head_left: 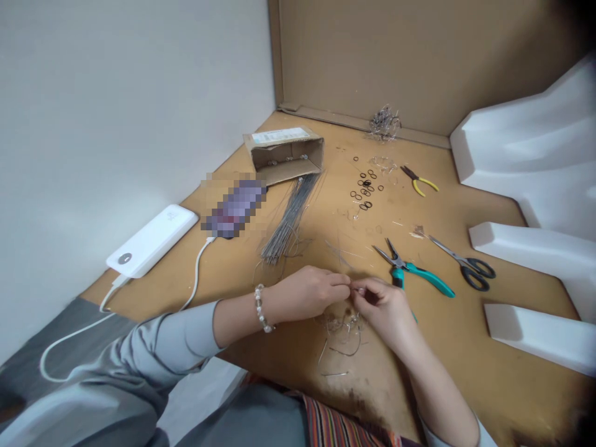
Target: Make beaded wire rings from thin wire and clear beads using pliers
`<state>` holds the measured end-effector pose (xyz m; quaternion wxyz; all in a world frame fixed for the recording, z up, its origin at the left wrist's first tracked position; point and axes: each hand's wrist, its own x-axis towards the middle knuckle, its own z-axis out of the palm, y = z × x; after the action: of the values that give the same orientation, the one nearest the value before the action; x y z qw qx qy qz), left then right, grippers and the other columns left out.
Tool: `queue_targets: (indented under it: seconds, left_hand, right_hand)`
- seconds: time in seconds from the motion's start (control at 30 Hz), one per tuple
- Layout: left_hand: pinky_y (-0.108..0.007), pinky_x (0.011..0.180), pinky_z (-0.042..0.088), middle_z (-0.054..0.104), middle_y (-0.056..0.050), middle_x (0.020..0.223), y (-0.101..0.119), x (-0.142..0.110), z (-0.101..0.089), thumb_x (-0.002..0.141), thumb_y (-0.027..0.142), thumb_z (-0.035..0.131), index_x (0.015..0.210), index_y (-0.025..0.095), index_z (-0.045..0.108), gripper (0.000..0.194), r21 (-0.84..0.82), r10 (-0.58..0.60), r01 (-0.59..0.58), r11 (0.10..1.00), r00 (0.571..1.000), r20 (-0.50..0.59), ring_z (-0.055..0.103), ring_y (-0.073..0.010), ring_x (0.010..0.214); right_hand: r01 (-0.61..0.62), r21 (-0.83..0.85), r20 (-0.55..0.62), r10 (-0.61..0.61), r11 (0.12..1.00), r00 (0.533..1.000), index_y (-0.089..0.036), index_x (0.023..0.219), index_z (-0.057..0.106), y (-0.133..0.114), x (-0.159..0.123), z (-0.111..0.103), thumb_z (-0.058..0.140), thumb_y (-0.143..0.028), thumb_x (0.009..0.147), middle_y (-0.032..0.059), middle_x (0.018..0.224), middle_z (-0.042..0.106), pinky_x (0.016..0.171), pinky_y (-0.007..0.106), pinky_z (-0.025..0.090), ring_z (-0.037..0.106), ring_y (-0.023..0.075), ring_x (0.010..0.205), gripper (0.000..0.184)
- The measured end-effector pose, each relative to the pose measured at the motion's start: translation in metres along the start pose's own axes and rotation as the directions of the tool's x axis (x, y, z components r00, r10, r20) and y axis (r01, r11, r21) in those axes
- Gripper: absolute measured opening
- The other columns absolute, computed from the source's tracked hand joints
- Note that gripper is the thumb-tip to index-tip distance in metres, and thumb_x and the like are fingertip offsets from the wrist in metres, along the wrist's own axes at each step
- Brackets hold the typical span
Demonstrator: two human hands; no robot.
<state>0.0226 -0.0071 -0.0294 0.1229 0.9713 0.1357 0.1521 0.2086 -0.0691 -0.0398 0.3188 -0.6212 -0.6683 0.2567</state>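
Observation:
Above the near part of the table, my left hand (311,292) and my right hand (384,310) meet at the fingertips. Both are closed in a pinch around something tiny and slightly shiny, too small to name. A beaded bracelet (262,310) circles my left wrist. Just below my fingers lies a loose heap of thin wire pieces (342,324). Long-nose pliers with teal handles (426,277) rest beyond my right hand, which partly hides them. A bundle of straight grey wires (282,236) lies beyond my left hand, reaching toward an open cardboard box (285,139).
Several small black rings (367,184) lie mid-table. Yellow-handled pliers (419,181), scissors (465,266) and white foam (526,329) are to the right. A wire tangle (385,123) sits at the back. A white power bank (153,241) is cabled to a blurred phone-like object (237,206).

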Motion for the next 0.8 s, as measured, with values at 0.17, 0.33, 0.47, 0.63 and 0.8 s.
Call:
queue_targets:
  seconds: [0.17,0.33,0.47,0.63,0.8]
  left_hand:
    - [-0.025,0.078,0.052,0.065,-0.008,0.102,-0.0004,0.0008,0.0005,0.082,0.002,0.037,0.092,0.013,0.060,0.027,-0.145,-0.082,0.077,0.986,0.996,-0.023,0.062,-0.0135,0.087]
    - [-0.023,0.075,0.048,0.064,-0.003,0.088,0.0046,0.0050,0.0000,0.085,0.008,0.040,0.091,0.015,0.059,0.021,-0.425,-0.355,0.277,0.862,0.927,-0.118,0.059,-0.0118,0.081]
    - [-0.020,0.063,0.043,0.059,0.000,0.077,0.0083,0.0086,-0.0007,0.086,0.016,0.049,0.086,0.015,0.057,0.008,-0.567,-0.552,0.407,0.716,0.828,-0.102,0.053,-0.0097,0.068]
    - [-0.023,0.066,0.042,0.060,-0.001,0.082,0.0050,0.0098,0.0000,0.084,0.021,0.056,0.087,0.016,0.060,0.008,-0.607,-0.596,0.434,0.666,0.798,-0.084,0.053,-0.0116,0.075]
    - [-0.023,0.070,0.040,0.059,0.000,0.075,0.0006,0.0098,0.0008,0.085,0.022,0.056,0.075,0.014,0.062,0.014,-0.683,-0.572,0.388,0.619,0.819,-0.054,0.052,-0.0110,0.074]
  right_hand:
    - [-0.040,0.053,0.039,0.038,0.998,0.999,-0.019,0.079,0.069,0.0004,-0.0001,-0.0010,0.054,-0.024,0.078,0.0015,0.065,0.063,0.057,0.024,0.046,0.057,0.0133,0.060,0.016]
    - [-0.123,0.156,0.103,0.108,0.980,0.989,-0.018,0.080,0.069,0.0004,-0.0010,-0.0015,0.054,-0.026,0.077,0.0006,0.063,0.060,0.055,0.023,0.045,0.054,0.0125,0.058,0.017]
    - [-0.192,0.257,0.139,0.160,0.947,0.977,-0.018,0.082,0.067,0.0010,-0.0024,0.0014,0.056,-0.031,0.078,-0.0001,0.061,0.059,0.053,0.024,0.044,0.053,0.0120,0.055,0.018]
    - [-0.275,0.421,0.180,0.218,0.864,0.959,-0.017,0.083,0.066,-0.0002,-0.0023,0.0022,0.060,-0.035,0.077,-0.0002,0.063,0.061,0.055,0.025,0.046,0.056,0.0120,0.056,0.019]
    - [-0.339,0.485,0.238,0.251,0.806,0.938,-0.017,0.082,0.065,-0.0055,0.0007,-0.0021,0.064,-0.036,0.073,-0.0007,0.060,0.062,0.055,0.025,0.047,0.057,0.0121,0.055,0.021]
